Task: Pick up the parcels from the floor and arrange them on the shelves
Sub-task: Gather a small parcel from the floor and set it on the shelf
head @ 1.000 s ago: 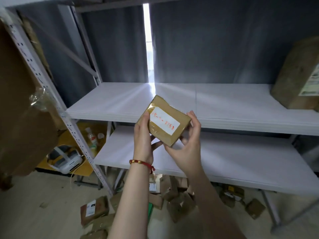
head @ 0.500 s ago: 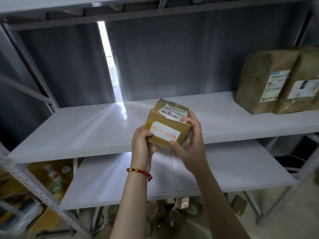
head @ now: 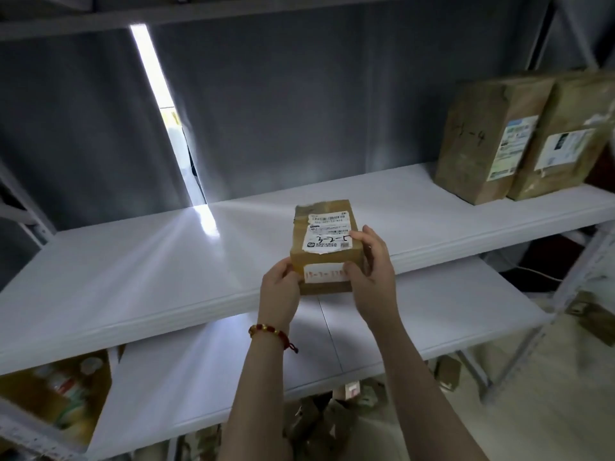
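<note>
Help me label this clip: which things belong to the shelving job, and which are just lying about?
Job: small parcel, gripped by left hand and right hand; upper shelf; shelved boxes; parcels on the floor.
Lying about: bottles on something yellow, lower left; grey curtain.

A small brown cardboard box with white stickers [head: 324,241] is being held flat at the wide white shelf's [head: 133,261] front edge. Two big brown boxes [head: 489,141] are standing far right.
</note>
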`<state>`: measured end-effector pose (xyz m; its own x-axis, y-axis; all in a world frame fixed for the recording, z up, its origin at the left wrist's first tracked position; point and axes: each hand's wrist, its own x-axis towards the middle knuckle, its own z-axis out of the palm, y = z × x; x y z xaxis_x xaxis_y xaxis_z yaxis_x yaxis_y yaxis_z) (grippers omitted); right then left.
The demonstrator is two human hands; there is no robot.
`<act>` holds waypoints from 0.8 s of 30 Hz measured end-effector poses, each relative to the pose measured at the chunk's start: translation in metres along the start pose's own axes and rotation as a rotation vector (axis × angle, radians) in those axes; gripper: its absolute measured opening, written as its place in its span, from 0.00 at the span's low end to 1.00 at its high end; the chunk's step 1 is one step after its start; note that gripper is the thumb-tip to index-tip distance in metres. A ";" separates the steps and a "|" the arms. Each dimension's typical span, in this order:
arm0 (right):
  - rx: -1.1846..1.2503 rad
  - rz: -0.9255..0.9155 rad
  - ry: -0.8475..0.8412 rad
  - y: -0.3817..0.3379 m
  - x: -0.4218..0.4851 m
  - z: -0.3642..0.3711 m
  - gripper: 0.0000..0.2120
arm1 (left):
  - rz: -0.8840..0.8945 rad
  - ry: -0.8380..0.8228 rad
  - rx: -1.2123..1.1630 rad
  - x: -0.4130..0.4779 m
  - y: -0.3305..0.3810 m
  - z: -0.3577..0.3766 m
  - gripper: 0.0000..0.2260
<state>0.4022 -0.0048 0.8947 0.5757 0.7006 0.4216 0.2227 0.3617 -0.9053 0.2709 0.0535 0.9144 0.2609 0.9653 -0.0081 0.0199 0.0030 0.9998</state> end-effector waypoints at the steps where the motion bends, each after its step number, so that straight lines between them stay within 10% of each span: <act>1: -0.005 0.011 0.005 0.003 0.001 0.001 0.28 | -0.011 -0.008 -0.012 0.003 0.000 0.000 0.16; 24: -0.049 -0.006 0.054 0.034 0.068 -0.060 0.11 | -0.008 -0.073 0.153 0.063 0.003 0.078 0.23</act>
<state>0.4962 0.0184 0.8897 0.6156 0.6638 0.4247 0.2636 0.3344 -0.9048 0.3625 0.0936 0.9159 0.3293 0.9439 -0.0230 0.1676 -0.0345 0.9853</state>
